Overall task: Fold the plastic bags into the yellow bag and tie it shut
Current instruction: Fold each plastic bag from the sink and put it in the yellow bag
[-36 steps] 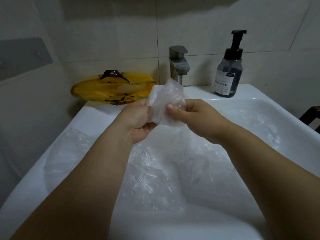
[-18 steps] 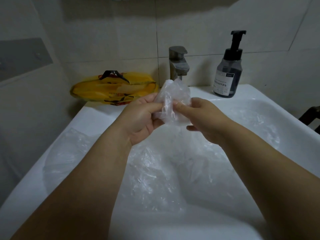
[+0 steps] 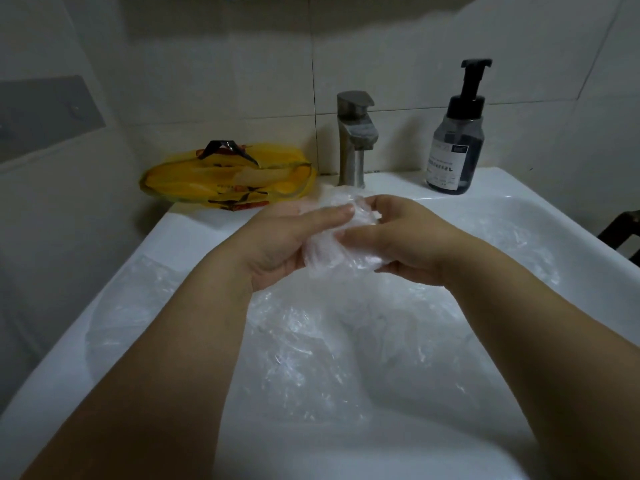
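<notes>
A small folded clear plastic bag is held between both hands above the sink. My left hand lies under and beside it, fingers fairly straight, the thumb across its top. My right hand curls around its right side and pinches it. The yellow bag, with dark handles and red print, lies flat on the sink's back left corner, apart from both hands. More clear plastic bags lie crumpled in the basin below my arms.
A white sink fills the view. A metal faucet stands at the back centre, and a dark pump bottle at the back right. Tiled walls close in behind and to the left. A dark object shows at the right edge.
The small bag went from being held upright by its edges to being pressed into a smaller bundle. Both hands came closer together and dropped slightly toward the basin.
</notes>
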Motion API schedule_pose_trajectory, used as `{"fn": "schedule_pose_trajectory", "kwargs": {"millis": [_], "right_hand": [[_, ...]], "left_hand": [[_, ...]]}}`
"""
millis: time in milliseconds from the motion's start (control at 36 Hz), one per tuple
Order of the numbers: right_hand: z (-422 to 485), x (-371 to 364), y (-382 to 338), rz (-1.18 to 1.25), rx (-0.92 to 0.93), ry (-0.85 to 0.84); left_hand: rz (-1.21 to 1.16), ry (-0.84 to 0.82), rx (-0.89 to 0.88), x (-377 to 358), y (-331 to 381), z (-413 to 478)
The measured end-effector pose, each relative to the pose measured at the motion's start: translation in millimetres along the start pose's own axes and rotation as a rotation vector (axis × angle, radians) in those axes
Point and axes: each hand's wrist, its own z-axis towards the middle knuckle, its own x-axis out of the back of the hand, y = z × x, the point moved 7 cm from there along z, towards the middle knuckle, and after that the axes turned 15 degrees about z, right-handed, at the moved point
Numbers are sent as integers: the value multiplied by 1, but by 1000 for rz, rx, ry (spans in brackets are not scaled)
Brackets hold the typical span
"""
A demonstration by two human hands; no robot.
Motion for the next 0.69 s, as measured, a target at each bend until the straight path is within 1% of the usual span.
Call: {"fn": "schedule_pose_trajectory", "kwargs": {"millis": [83, 139, 194, 306, 472, 694], "right_hand": [[1, 0, 0, 111, -33, 14], [-1, -4, 1, 255, -61, -8], [-3, -7, 3, 332, -94, -25], [0, -9, 12, 422, -116, 25], [3, -7, 0, 564, 20, 55], [-4, -2, -13, 529, 37, 14]], "left_hand": [[-3, 123, 6, 9, -3, 4], [-76, 205, 1, 14, -4, 7], [-157, 244, -17, 17, -2, 8], [-255, 239, -15, 14, -2, 9], [-355, 256, 26, 17, -2, 8], [-199, 210, 15, 26, 1, 3]]}}
